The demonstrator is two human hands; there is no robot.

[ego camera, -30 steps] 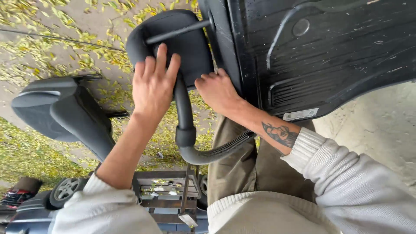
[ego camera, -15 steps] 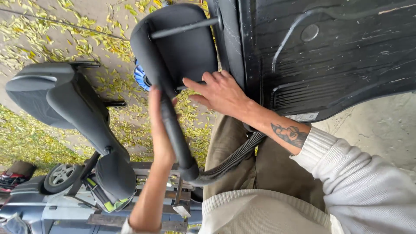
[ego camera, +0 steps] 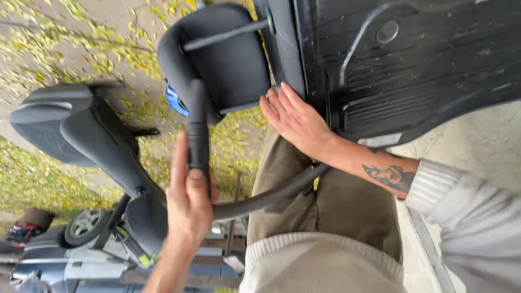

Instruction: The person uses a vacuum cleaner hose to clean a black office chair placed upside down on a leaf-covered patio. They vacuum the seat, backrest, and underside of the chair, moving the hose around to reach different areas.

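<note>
At the far left a grey car seat (ego camera: pixel 81 127) stands on pavement strewn with yellow leaves (ego camera: pixel 32 179), and low in the corner sits a parked grey car (ego camera: pixel 65 255) with 1 wheel showing. Right of that, the left hand (ego camera: pixel 188 198) is closed around a black vacuum hose (ego camera: pixel 198 138), thumb laid along its ribbed cuff; the hose curves off to the right across the person's olive trousers (ego camera: pixel 325 211). Above it a second dark seat cushion (ego camera: pixel 228 59) leans against the vehicle. The right hand (ego camera: pixel 296 119) lies open, fingers spread flat, touching the edge of the black rubber floor mat (ego camera: pixel 423 65) at the right.
</note>
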